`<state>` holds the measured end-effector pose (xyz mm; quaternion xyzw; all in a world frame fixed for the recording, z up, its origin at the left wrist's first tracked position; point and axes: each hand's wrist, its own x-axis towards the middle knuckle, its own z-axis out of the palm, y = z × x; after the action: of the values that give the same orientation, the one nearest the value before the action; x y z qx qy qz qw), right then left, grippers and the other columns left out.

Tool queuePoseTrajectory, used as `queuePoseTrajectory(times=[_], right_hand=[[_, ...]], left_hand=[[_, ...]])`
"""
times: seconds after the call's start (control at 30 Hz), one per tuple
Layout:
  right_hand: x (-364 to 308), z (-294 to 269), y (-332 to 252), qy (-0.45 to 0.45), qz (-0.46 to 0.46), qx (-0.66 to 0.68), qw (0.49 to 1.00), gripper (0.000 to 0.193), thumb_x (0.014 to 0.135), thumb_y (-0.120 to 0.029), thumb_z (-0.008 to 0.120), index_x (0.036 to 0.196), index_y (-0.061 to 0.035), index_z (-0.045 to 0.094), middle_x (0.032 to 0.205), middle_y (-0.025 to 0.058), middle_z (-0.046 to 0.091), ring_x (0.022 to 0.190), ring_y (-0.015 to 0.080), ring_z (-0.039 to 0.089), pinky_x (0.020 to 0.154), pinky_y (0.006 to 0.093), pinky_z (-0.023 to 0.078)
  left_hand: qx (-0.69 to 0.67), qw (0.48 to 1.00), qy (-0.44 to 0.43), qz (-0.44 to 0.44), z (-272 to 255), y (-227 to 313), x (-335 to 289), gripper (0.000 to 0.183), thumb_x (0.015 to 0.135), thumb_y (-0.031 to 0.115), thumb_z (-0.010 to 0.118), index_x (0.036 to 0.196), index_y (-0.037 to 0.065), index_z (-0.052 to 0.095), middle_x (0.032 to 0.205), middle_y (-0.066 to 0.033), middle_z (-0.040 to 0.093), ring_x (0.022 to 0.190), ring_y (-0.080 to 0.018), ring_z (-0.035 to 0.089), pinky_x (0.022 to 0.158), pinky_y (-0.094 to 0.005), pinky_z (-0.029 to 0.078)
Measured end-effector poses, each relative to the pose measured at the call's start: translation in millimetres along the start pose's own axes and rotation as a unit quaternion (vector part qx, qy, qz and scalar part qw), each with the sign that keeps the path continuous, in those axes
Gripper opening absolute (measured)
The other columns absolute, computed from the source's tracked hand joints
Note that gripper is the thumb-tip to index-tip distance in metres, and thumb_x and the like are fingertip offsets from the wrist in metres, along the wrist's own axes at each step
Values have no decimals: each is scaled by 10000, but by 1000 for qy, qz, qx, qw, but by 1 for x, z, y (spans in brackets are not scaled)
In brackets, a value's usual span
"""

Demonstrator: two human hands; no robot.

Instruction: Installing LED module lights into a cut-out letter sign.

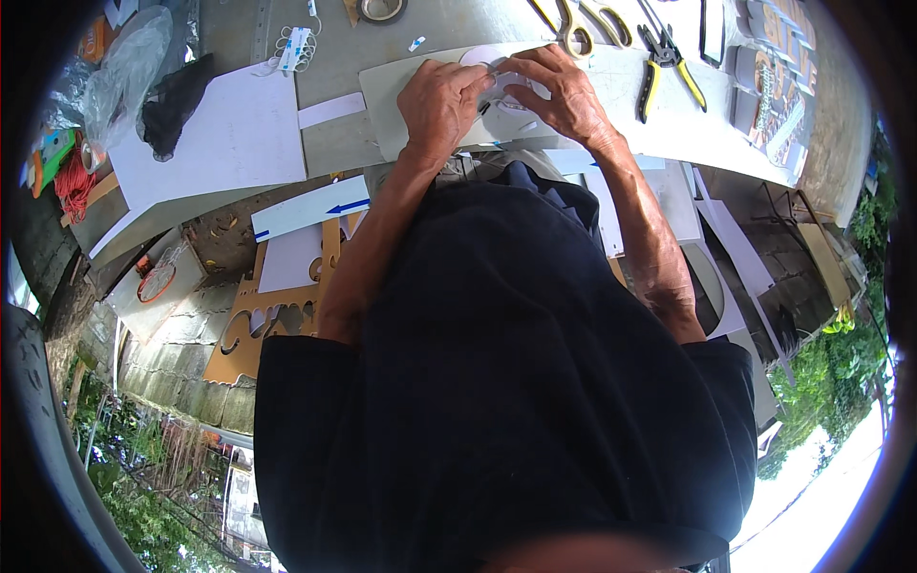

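Both of my hands are over a grey-white board [387,91] at the near edge of the table. My left hand [441,107] is closed, its thumb and fingertips pressed together beside a thin white piece [499,86]; what they hold is too small to make out. From the other side, my right hand [559,95] reaches in with fingers curved and apart, its index fingertip at the white piece near the left fingertips. A small dark item [484,108] lies on the board between the hands.
Scissors [576,38] and yellow-black pliers [664,72] lie to the right, a tape roll [382,8] beyond. Left are a large white sheet [224,134], black cloth [177,107], clear plastic bag [129,81] and red cord [74,191]. Cut brown cardboard [244,329] sits below the table.
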<state>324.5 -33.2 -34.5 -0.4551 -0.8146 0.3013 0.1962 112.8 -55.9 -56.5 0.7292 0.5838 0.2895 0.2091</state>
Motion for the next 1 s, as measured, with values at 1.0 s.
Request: queuePoseTrajectory(times=[1.0], right_hand=[[-17,20,0,77,18,52,995,256,848,-25,771,1088,-59,691,1071,77,688,1011,277,657,879,392,574]], left_hand=[[8,998,10,61,-3,0,-4,185,760,196,845,930,165,778,822,28,731,838,-186,669,723,-319,553]])
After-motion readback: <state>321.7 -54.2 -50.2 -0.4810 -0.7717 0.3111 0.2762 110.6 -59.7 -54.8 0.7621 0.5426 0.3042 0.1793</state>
